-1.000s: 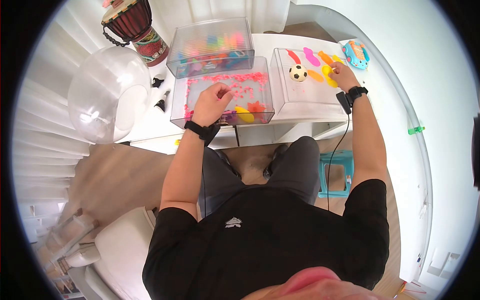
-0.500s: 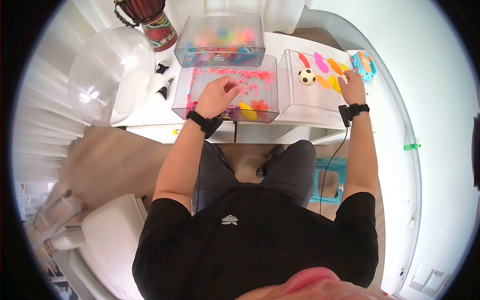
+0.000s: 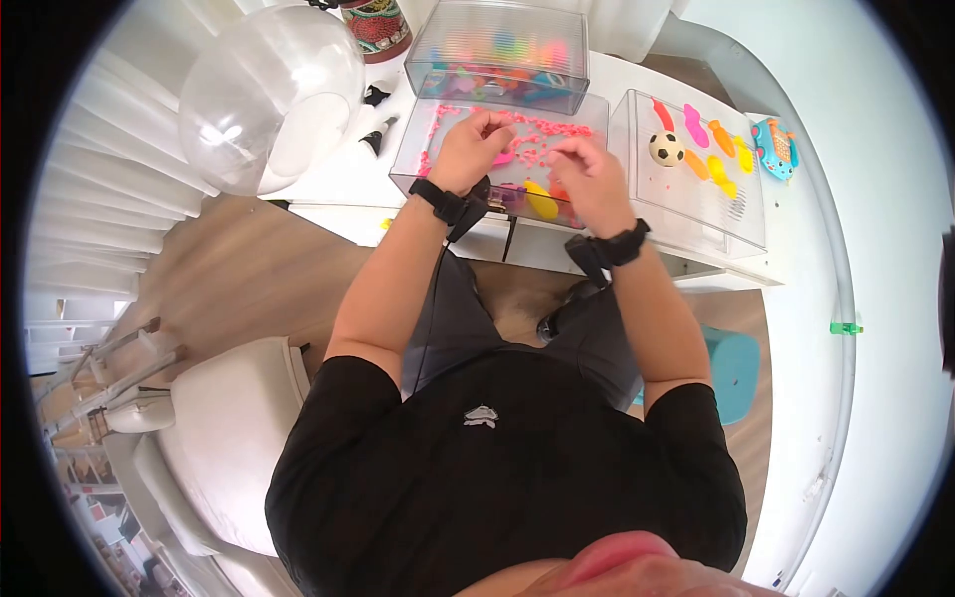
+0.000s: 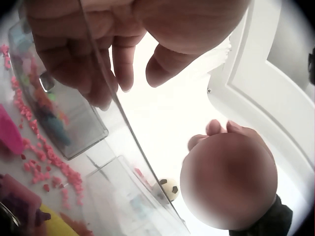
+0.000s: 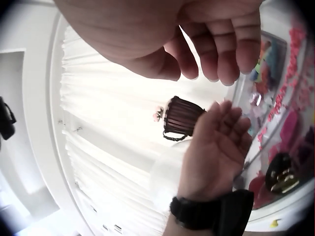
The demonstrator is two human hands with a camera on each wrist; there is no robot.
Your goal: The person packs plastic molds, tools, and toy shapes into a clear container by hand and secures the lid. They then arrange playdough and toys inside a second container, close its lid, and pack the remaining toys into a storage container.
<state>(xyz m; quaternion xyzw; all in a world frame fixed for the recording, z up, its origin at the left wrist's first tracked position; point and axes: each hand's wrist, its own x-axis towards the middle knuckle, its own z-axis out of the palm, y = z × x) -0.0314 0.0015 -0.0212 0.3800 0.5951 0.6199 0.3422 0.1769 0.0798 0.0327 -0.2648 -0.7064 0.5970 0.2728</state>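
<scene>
Left: one clear globe [image 3: 274, 99]. Next, the left hand [image 3: 473, 154], fingers loosely bent, released, above a clear tray [image 3: 406, 167] of pink bits [image 3: 572, 129], one yellow piece [image 3: 540, 200] at its near side. Right hand [image 3: 594, 187], relaxed, likewise released, over the tray's right part. Rightward, a clear case [image 3: 647, 194] with a football [image 3: 667, 148] (on or inside, cannot tell). Far right: toy phone [image 3: 776, 149].
</scene>
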